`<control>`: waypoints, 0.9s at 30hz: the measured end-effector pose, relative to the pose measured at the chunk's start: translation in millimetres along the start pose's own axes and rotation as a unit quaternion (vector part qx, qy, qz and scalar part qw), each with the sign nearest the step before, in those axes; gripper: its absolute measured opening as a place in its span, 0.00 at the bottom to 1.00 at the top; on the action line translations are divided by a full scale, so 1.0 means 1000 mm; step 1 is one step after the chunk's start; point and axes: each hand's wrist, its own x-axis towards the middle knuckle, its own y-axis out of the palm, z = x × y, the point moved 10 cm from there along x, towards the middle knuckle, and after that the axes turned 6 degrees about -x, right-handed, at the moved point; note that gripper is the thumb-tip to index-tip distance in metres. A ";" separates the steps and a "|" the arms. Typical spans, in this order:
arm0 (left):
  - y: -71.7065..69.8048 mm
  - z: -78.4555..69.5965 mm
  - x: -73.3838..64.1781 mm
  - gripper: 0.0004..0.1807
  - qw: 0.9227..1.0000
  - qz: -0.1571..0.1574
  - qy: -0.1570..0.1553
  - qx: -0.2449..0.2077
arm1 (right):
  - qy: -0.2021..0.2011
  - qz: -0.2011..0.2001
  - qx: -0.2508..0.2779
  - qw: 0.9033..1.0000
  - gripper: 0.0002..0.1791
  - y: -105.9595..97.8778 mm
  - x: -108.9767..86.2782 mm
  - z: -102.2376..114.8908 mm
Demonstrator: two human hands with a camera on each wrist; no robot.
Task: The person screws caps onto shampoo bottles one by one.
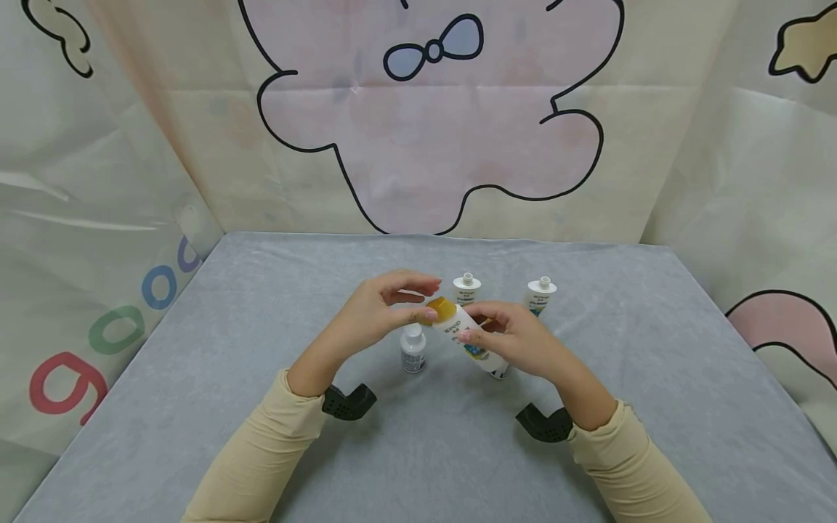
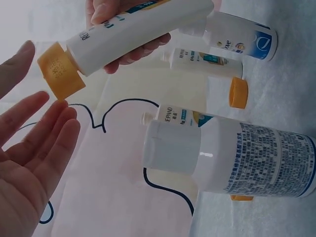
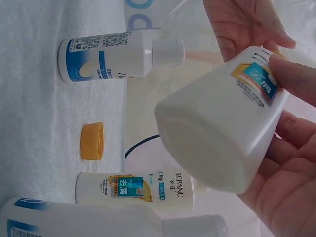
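Observation:
My right hand (image 1: pixel 516 338) grips a tilted white shampoo bottle (image 2: pixel 123 37), its colourful label plain in the right wrist view (image 3: pixel 232 118). A yellow cap (image 2: pixel 60 71) sits at the bottle's upper left end, slightly askew; whether it is loose I cannot tell. My left hand (image 1: pixel 386 301) is by this cap with fingers extended. In the left wrist view a fingertip meets the cap's edge, while the thumb stands apart from it.
Two uncapped white shampoo bottles (image 1: pixel 467 288) (image 1: pixel 540 293) stand behind the hands. A white lotion bottle (image 1: pixel 413 350) stands at front left; another (image 1: pixel 500 373) is mostly hidden behind the held bottle. Yellow caps (image 2: pixel 238 93) (image 3: pixel 92 141) lie on the grey cloth (image 1: pixel 418 465).

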 end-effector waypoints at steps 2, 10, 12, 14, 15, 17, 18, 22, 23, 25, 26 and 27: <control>0.000 0.000 0.000 0.20 1.000 -0.002 0.001 0.006 | 0.003 0.003 0.001 1.000 0.15 0.000 0.000 0.000; 0.006 -0.004 -0.001 0.14 1.000 0.019 0.016 -0.001 | 0.009 0.009 0.010 1.000 0.15 0.002 0.000 -0.002; 0.006 -0.005 -0.002 0.14 0.999 0.026 0.020 -0.009 | 0.008 0.009 0.012 1.000 0.15 0.003 0.000 -0.002; 0.006 -0.005 -0.002 0.15 0.999 0.029 0.022 -0.008 | 0.009 0.008 0.014 1.000 0.15 0.003 0.000 -0.002; 0.005 -0.005 -0.002 0.16 0.999 0.027 0.023 -0.006 | 0.008 0.008 0.014 1.000 0.15 0.003 -0.001 -0.002; 0.002 -0.004 -0.003 0.19 1.000 0.017 0.015 0.000 | 0.011 0.005 0.012 1.000 0.16 0.002 -0.001 -0.002; -0.001 -0.004 -0.003 0.21 1.000 0.007 0.008 0.005 | 0.013 0.004 0.010 1.000 0.16 0.002 0.000 -0.002; -0.009 0.000 -0.003 0.24 0.999 -0.032 -0.020 0.027 | 0.015 -0.002 0.003 1.000 0.15 0.001 0.000 -0.002; -0.010 0.002 -0.003 0.24 0.998 -0.039 -0.031 0.037 | 0.013 -0.002 0.001 1.000 0.15 0.001 0.000 -0.001; -0.009 0.005 -0.003 0.23 0.996 -0.044 -0.048 0.055 | 0.010 -0.002 -0.001 1.000 0.15 0.001 0.001 -0.001; -0.008 0.007 -0.003 0.23 0.996 -0.044 -0.055 0.063 | 0.008 -0.002 -0.002 1.000 0.14 0.001 0.001 -0.001; -0.007 0.008 -0.003 0.23 0.995 -0.043 -0.061 0.070 | 0.007 -0.002 -0.003 1.000 0.14 0.002 0.001 -0.001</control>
